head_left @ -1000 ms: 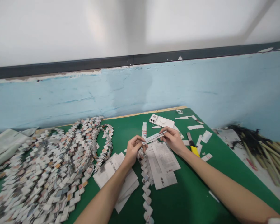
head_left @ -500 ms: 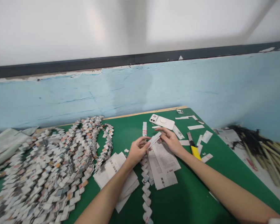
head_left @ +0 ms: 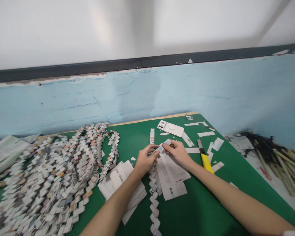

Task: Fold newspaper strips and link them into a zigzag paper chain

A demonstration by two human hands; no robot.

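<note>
Between both hands is a narrow folded paper strip (head_left: 165, 144) with print on it. My left hand (head_left: 145, 159) pinches its lower left end between thumb and fingers. On the upper right end, my right hand (head_left: 178, 151) has its fingers and thumb closed. Under the hands lie flat printed newspaper sheets (head_left: 172, 178). A zigzag chain of folded paper (head_left: 154, 206) runs from beneath my left hand toward the near edge of the green table (head_left: 199, 209). Left of it, a stack of cut newspaper pieces (head_left: 119, 178) is partly covered by my left forearm.
A big heap of folded-paper chains (head_left: 56, 177) covers the table's left side. Behind my right hand lies a white phone (head_left: 170, 128). A yellow utility knife (head_left: 206, 161) and several paper scraps (head_left: 217, 143) lie to the right. Bundled sticks (head_left: 282, 167) lie beyond the right edge.
My right hand has moved slightly left and down along the strip, its fingers now closer to my left hand. The strip has turned to show more print. My left hand has barely moved.
</note>
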